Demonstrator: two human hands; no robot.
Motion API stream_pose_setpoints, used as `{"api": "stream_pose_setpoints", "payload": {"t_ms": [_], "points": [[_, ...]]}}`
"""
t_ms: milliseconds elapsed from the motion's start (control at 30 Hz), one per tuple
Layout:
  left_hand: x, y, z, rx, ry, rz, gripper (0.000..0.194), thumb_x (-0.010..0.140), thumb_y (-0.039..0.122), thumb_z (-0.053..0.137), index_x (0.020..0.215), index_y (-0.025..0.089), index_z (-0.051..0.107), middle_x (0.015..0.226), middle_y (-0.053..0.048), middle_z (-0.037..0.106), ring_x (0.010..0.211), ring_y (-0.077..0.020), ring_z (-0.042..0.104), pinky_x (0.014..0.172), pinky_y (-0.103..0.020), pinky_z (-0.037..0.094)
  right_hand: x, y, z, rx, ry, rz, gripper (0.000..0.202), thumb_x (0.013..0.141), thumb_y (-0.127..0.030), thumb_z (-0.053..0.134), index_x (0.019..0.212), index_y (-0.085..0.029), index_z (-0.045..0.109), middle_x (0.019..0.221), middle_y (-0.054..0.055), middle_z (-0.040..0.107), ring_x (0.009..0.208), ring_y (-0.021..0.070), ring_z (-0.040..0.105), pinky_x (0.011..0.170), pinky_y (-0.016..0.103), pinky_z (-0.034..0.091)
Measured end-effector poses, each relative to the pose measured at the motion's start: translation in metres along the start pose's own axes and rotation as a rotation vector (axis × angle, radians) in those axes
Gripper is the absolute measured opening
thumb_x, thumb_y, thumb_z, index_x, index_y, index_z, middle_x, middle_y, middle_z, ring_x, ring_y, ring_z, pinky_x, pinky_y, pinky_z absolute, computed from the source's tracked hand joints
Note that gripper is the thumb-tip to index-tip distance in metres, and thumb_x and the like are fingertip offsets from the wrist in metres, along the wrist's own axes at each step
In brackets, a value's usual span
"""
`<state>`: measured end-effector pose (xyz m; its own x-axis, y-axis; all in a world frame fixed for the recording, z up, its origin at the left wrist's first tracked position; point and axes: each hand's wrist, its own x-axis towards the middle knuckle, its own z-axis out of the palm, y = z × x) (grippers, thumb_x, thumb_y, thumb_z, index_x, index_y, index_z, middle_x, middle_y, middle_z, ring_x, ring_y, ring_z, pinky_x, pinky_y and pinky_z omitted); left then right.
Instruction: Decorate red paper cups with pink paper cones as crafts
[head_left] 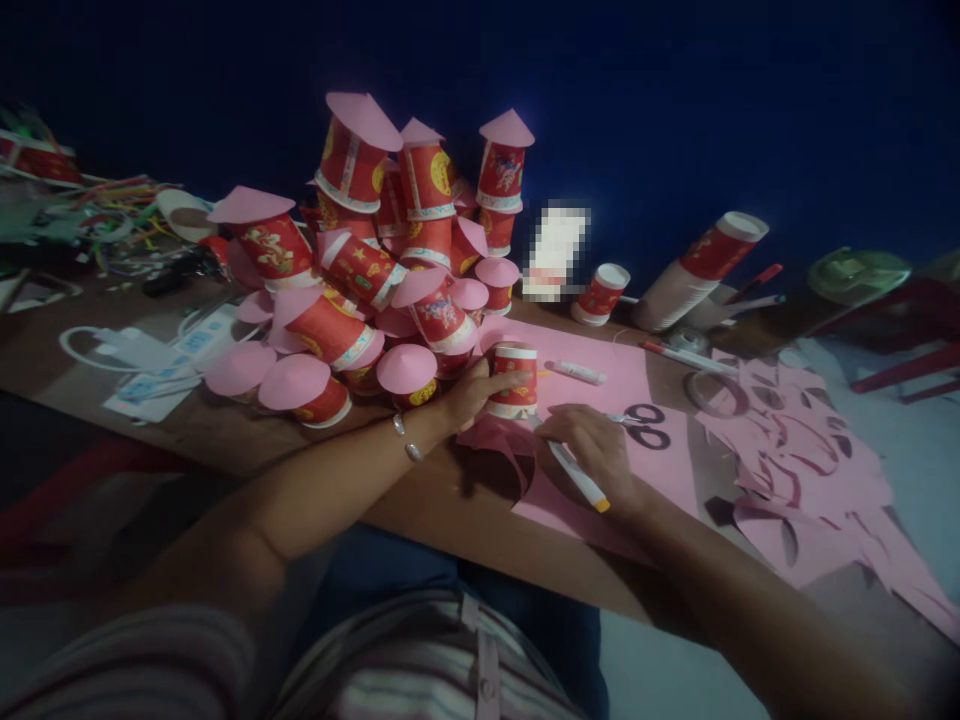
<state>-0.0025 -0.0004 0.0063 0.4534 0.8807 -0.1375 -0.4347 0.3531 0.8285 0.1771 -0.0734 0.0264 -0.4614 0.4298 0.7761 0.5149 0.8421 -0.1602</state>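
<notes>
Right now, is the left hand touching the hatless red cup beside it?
Touching. The head view shows the left hand at the cup, its thumb laid across the red side.

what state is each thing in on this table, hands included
left hand, gripping red cup
red cup, held, no cone on top
right hand, closed round white marker
white marker, held slanting, tip unclear
scissors, lying down, blades partly hidden
cone-topped cups, heaped, some tilted
nested cups, leaning
pink scraps, cut up
</notes>
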Motion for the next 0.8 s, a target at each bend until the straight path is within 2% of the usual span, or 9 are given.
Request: {"api": "stream_pose_setpoints", "payload": {"t_ms": [267,800], "points": [[-0.0008,0.0009,0.0003,0.026,-0.006,-0.016,0.043,0.066,0.033,0.088,0.096,0.014,0.064,0.085,-0.004,0.069,0.076,-0.0164,0.066,0.074,-0.032,0.053,-0.0008,0.0006,0.0019,0.011,-0.002,-0.001,0.012,0.089,-0.010,0.064,0.095,-0.019,0.059,0.073,0.003,0.068,0.070,0.0188,0.066,0.068,0.034,0.057],[-0.0013,0.0013,-0.0001,0.018,-0.017,-0.007,0.046,0.067,0.029,0.088,0.102,0.015,0.063,0.086,-0.003,0.070,0.076,-0.0150,0.067,0.072,-0.029,0.056,-0.0004,0.0033,0.0023,-0.025,-0.007,-0.011,0.015,0.088,-0.009,0.065,0.096,-0.019,0.058,0.074,0.004,0.068,0.071,0.0195,0.066,0.068,0.034,0.057]]}}
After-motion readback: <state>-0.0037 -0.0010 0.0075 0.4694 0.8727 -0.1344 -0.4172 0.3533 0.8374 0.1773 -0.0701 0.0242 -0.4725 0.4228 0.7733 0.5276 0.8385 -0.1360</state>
